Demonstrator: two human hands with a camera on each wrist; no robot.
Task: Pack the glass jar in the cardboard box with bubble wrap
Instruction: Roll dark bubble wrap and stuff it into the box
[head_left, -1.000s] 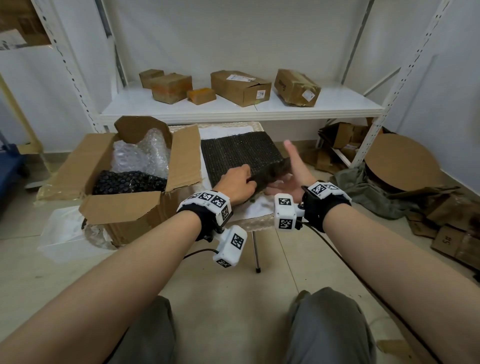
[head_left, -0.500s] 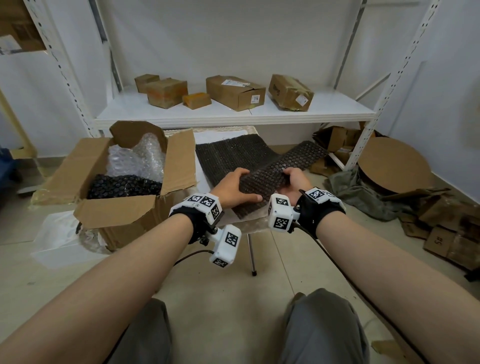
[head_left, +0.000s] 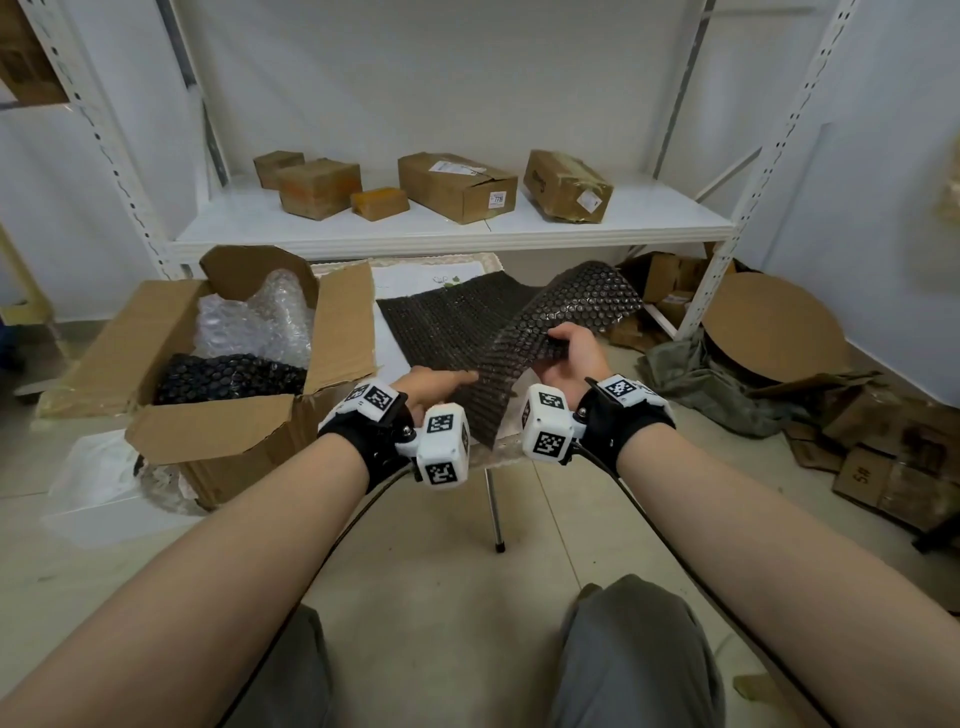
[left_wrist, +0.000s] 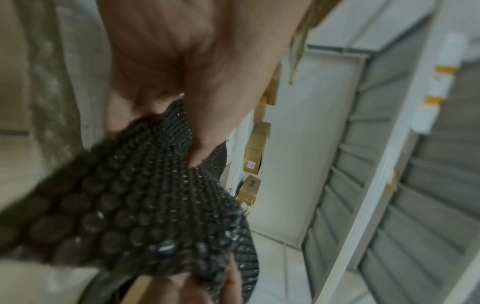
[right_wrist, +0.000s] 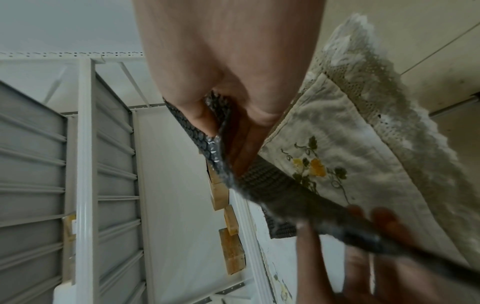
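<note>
A black bubble wrap sheet lies on a small cloth-covered table. My right hand grips its upper layer and holds that flap lifted and peeled to the right. My left hand pinches the sheet's near edge between thumb and fingers. The right wrist view shows the thumb over the wrap and fingers under it. The open cardboard box stands to the left, with clear bubble wrap and a black bubble-wrapped bundle inside. No bare glass jar shows.
A white shelf behind the table carries several closed cardboard boxes. A round cardboard disc, a green cloth and flattened cardboard lie on the floor at right. A clear plastic bag lies beside the box. A thin table leg stands between my knees.
My right hand, open beside the folded wrap a second ago, has taken hold of its top layer and peeled it up and to the right. My left hand stays on the near edge.
</note>
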